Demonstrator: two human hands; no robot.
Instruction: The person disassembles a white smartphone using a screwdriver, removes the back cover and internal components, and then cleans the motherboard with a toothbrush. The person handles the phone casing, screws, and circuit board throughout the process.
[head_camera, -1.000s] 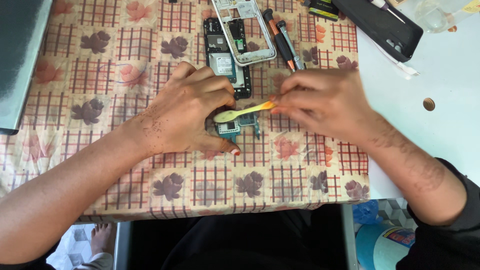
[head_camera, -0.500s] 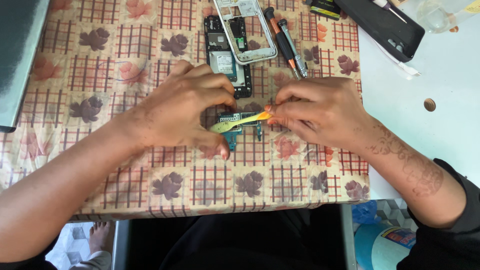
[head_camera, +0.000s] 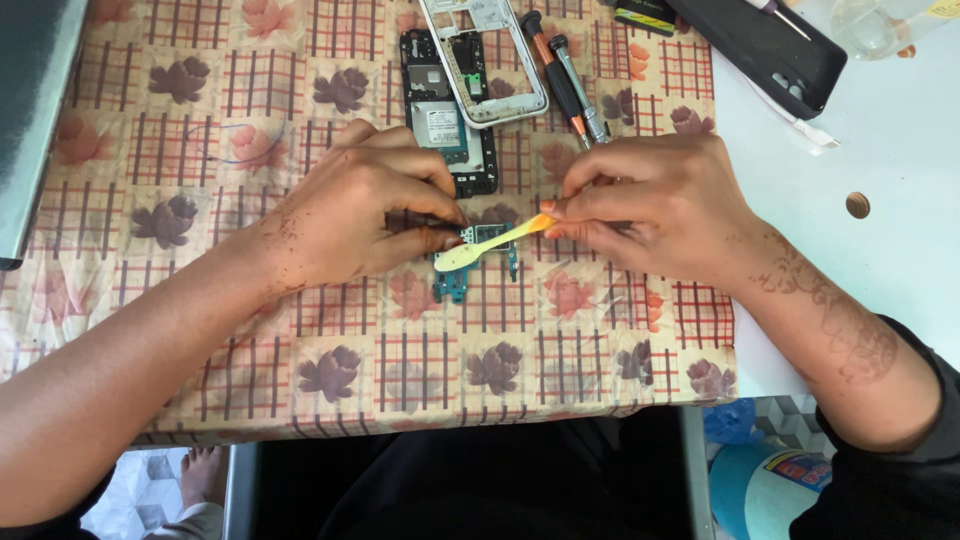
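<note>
A small teal circuit board (head_camera: 462, 280) lies on the patterned cloth (head_camera: 330, 320) at the middle. My left hand (head_camera: 370, 215) presses down on the board's left part with its fingertips. My right hand (head_camera: 650, 205) pinches a yellow plastic pry tool (head_camera: 490, 245), whose flat tip rests on the board beside my left fingers. Just behind my hands sit an opened black phone body (head_camera: 445, 110) and a white phone frame (head_camera: 485, 60) leaning over it.
Two screwdrivers (head_camera: 565, 75) lie right of the phone parts. A black tool case (head_camera: 765, 50) sits on the white table (head_camera: 880, 150) at the far right. A dark flat device (head_camera: 30, 110) lies at the left edge. A clear container (head_camera: 880, 25) stands at top right.
My hands have shifted slightly, and the pry tool's tip has slid along the circuit board toward my left fingers. The board stays in the same place.
</note>
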